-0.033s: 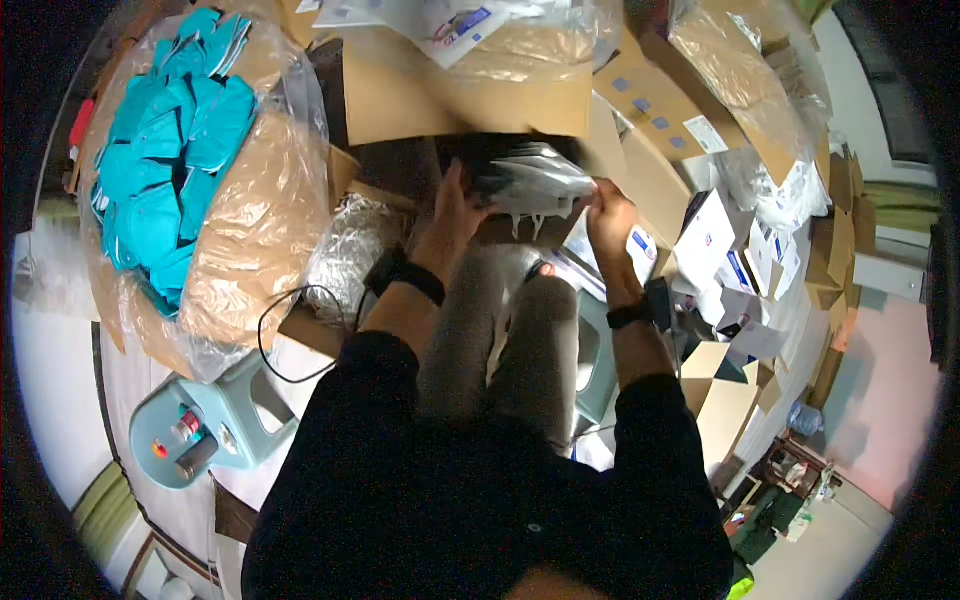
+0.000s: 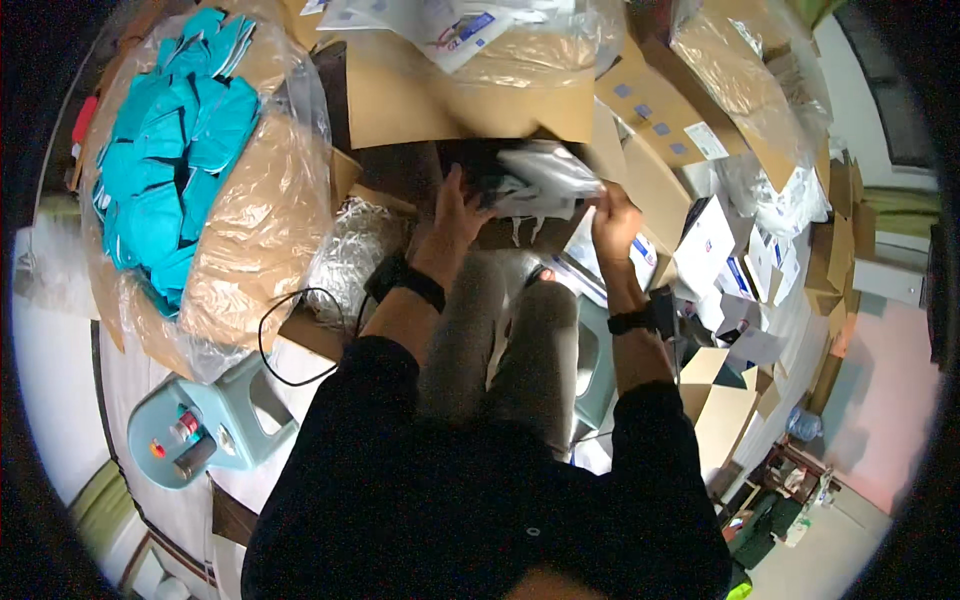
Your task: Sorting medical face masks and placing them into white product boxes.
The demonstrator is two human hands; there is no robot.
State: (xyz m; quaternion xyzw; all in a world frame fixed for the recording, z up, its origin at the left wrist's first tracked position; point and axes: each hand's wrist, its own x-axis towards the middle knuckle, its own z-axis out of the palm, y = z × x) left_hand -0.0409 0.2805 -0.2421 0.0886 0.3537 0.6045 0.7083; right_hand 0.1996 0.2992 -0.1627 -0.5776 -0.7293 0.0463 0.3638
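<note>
My right hand [image 2: 615,222] is closed on the right edge of a shiny clear plastic bag [image 2: 560,175]. The bag is smeared by motion, and its contents cannot be made out. White strips [image 2: 527,230] hang below it. On its other side, my left hand [image 2: 455,218] has its fingers apart, close to the bag's left end; whether it touches cannot be told. Both hands are above my knees, in front of an upright cardboard flap [image 2: 470,110].
Teal folded packs [image 2: 150,160] lie on a plastic-lined box at left. Beside it sits a box of white shredded filler [image 2: 355,245]. A pale blue stool [image 2: 235,435] holds a bottle. Opened cartons [image 2: 665,125] and white printed boxes [image 2: 703,243] crowd the right. A black cable [image 2: 265,345] loops near my left arm.
The plastic bag has shifted slightly and looks more blurred. My left hand's fingers have spread a little away from it, and my right hand has moved slightly right.
</note>
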